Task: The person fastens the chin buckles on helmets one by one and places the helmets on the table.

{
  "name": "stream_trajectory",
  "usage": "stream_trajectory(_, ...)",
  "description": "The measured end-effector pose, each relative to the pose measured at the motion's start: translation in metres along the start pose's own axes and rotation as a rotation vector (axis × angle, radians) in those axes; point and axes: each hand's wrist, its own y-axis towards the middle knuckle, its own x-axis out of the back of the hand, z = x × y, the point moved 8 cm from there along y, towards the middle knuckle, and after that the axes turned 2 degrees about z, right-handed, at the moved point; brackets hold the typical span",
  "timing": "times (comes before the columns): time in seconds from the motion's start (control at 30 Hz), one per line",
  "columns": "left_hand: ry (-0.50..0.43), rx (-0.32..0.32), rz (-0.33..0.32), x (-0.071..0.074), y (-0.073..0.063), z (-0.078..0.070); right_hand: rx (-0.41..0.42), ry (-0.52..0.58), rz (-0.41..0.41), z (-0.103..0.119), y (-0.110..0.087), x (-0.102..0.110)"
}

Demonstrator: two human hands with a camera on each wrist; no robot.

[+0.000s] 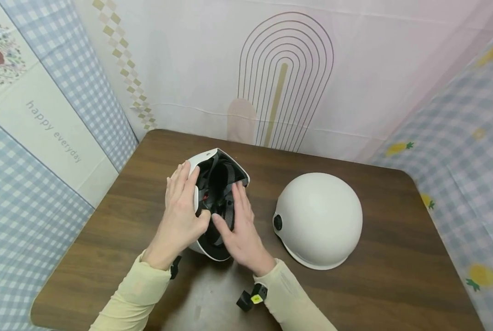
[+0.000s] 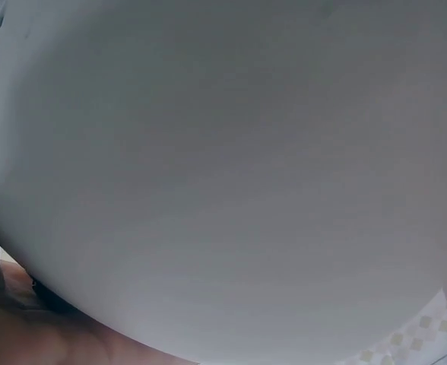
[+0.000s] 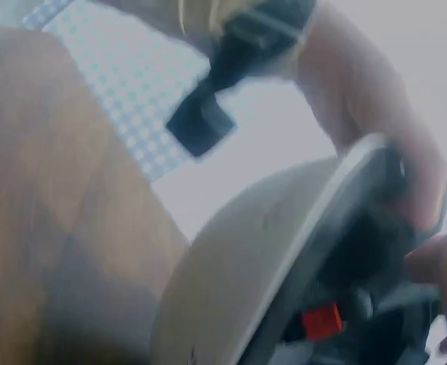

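Note:
A white helmet [image 1: 208,155] lies upturned on the wooden table, its opening toward the head camera. Black lining and straps [image 1: 226,168] fill it, and a red buckle piece [image 3: 322,322] appears inside in the right wrist view. My left hand [image 1: 180,214] holds the near left rim, fingers along the outer shell and thumb bent over the edge. Fairly straight, the fingers of my right hand [image 1: 244,230] lie against the right side of the opening, thumb apart over the lining. Smooth white shell [image 2: 246,175] nearly fills the left wrist view.
A second white helmet [image 1: 321,220] stands dome up to the right, a round black part [image 1: 277,222] on its side. Both are on the brown table [image 1: 395,257]. Patterned cloth [image 1: 188,59] hangs behind it and along both sides.

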Motion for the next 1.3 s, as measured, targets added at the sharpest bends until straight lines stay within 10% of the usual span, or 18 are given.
stream_trajectory(0.17,0.010,0.009,0.008,-0.002,0.001,-0.003,0.254,0.016,0.009,0.033,0.000,0.000)
stream_trajectory(0.43,-0.003,-0.001,-0.021,-0.003,0.002,-0.004,0.345,0.235,-0.104,0.045,0.013,0.017)
stream_trajectory(0.57,0.010,-0.029,-0.045,-0.003,0.003,-0.007,0.362,0.138,-0.147,0.054,0.022,0.024)
stream_trajectory(0.97,-0.049,0.036,0.028,-0.005,-0.003,0.002,0.059,-0.122,-0.072,0.052,0.037,0.014)
stream_trajectory(1.3,-0.389,0.344,0.250,-0.005,-0.031,0.072,-0.060,-0.049,-0.057,0.041,0.039,0.008)
